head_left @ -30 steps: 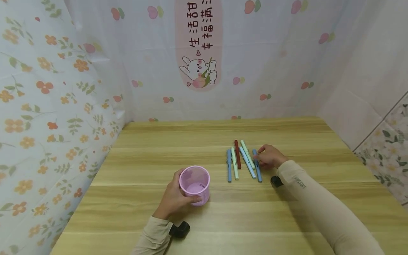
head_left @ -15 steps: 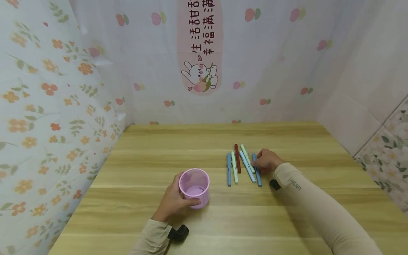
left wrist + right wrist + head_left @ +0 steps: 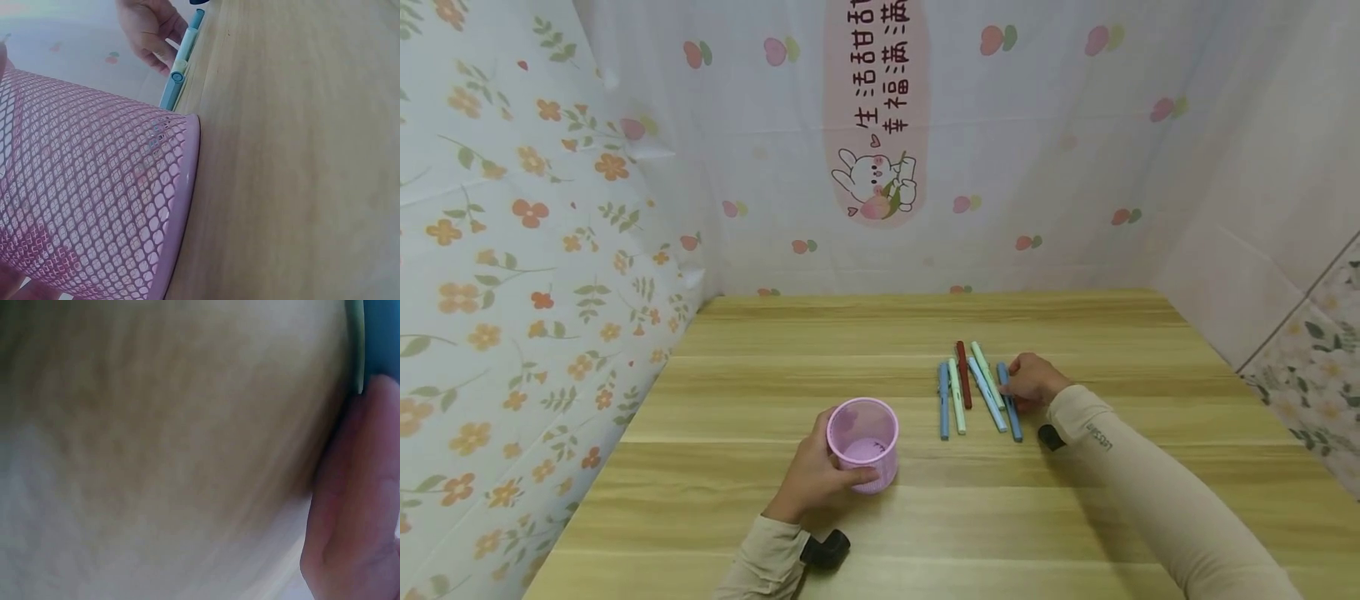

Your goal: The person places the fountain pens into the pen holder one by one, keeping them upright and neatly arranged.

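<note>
In the head view, a pink mesh pen holder (image 3: 887,468) stands upright on the table, and my left hand (image 3: 808,479) grips it from the left with the thumb across its front. The holder's mesh wall (image 3: 94,181) fills much of the left wrist view. My right hand (image 3: 1036,380) pinches the rightmost dark blue pen (image 3: 1014,423), which lies on the table. A fingertip (image 3: 381,406) meets that pen in the right wrist view. Left of it lie a light blue pen (image 3: 988,397), two pale green pens, a dark red pen (image 3: 964,377) and another blue pen (image 3: 943,408).
The wood-grain table (image 3: 737,367) reaches back to a white patterned curtain (image 3: 760,183). A flowered cloth (image 3: 535,275) hangs along the left side. Black wrist cameras sit at both sleeves, near the tabletop.
My right fingers have drawn in closer on the rightmost blue pen. The head view has tilted slightly. My left hand and the pen holder stay in place.
</note>
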The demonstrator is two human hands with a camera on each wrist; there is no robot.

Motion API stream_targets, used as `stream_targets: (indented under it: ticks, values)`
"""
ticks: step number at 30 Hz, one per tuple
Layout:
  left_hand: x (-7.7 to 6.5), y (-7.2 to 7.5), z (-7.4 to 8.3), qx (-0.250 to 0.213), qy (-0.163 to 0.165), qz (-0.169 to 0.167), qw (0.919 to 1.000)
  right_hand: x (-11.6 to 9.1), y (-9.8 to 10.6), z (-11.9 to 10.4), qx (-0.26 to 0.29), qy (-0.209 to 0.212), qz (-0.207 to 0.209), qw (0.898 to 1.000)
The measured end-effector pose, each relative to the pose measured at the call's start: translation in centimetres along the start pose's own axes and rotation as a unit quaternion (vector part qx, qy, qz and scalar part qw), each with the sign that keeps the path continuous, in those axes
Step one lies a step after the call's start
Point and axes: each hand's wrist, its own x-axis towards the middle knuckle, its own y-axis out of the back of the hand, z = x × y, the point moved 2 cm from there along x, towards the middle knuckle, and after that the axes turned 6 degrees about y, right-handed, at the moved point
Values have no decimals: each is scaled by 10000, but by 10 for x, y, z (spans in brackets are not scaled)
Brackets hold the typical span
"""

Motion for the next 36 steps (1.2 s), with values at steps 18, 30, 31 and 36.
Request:
stream_targets:
  ticks: [18,30,31,36]
  values:
    - [1,-1,3,-216,98,-99,9997,-4,8,-7,569,346,117,9977]
    - [-1,1,-2,-149,55,-96,9998,-5,7,-16,908,515,-77,9945]
    - [-1,1,-2,-148,56,-92,9998,-5,7,-17,948,519,-103,9941]
    - [1,0,-2,-188,84,-133,9997,-5,8,-20,1152,508,-175,9919]
